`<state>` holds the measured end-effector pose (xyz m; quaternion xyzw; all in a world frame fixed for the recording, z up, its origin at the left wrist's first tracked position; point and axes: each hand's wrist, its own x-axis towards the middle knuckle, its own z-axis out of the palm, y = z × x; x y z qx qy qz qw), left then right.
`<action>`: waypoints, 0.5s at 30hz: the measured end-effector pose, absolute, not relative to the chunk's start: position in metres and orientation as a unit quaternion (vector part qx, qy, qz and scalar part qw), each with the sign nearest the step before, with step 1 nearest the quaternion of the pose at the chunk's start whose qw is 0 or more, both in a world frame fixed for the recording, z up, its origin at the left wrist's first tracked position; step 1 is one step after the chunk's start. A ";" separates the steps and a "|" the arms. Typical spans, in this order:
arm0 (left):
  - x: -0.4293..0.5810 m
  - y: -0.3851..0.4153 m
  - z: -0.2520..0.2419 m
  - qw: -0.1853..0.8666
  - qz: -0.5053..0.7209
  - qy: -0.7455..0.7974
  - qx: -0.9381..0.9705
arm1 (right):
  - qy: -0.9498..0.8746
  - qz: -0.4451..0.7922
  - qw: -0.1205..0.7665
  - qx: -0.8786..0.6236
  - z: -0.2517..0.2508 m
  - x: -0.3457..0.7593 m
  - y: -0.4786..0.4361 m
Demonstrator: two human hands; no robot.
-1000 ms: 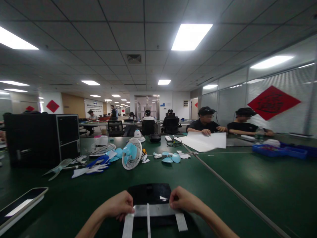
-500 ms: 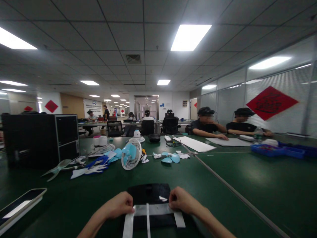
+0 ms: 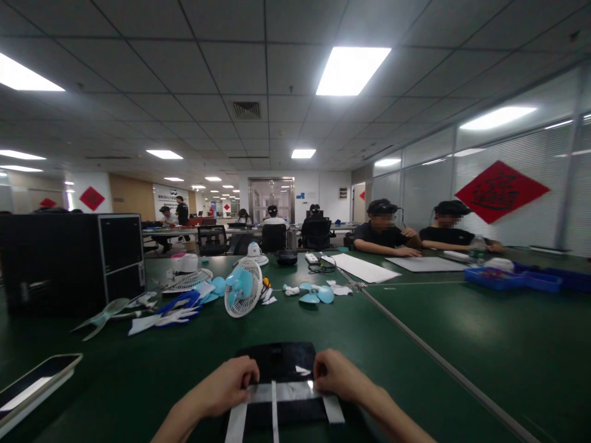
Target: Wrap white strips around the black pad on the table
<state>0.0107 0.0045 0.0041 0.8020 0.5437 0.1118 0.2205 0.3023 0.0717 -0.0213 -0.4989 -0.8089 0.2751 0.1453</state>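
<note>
A black flat panel [image 3: 277, 355] lies on the green table in front of me, with a small white scrap on it. Across it runs a silvery translucent strip of tape [image 3: 289, 392]. Pale strips cross beneath or beside it: a left strip [image 3: 237, 421], a thin middle strip [image 3: 275, 418] and a right strip [image 3: 333, 409]. My left hand [image 3: 231, 384] is closed, its curled fingertips at the tape's left end. At the right end, my right hand [image 3: 339, 375] is closed in a pinch on the tape. Its lower fingers are partly hidden.
A phone-like device [image 3: 39, 387] lies at the left edge. Behind stand a black computer case [image 3: 50, 264], a fan with blue blades [image 3: 244, 288], gloves [image 3: 170, 311] and loose blue blades [image 3: 316, 294]. Blue trays [image 3: 496, 280] are at right. Two people sit across the table.
My left hand has shifted slightly right, its fingers curling further over the tape's end. My right hand stays almost in place. The view has turned slightly.
</note>
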 end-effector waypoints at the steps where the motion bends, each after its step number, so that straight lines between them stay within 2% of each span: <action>1: 0.014 0.003 0.004 0.218 0.117 0.514 0.822 | -0.810 0.272 0.146 -0.499 -0.021 0.302 0.071; 6: 0.022 0.005 -0.006 0.227 0.123 0.445 0.858 | -0.815 0.262 0.134 -0.499 -0.018 0.302 0.071; 9: 0.021 0.008 -0.010 0.230 0.121 0.447 0.856 | -0.833 0.201 0.157 -0.491 -0.009 0.298 0.062; 12: 0.021 0.007 -0.008 0.231 0.119 0.443 0.858 | -0.876 0.121 0.225 -0.409 -0.001 0.287 0.043; 15: 0.024 0.005 -0.005 0.224 0.118 0.441 0.861 | -0.931 0.106 0.215 -0.274 -0.002 0.270 0.022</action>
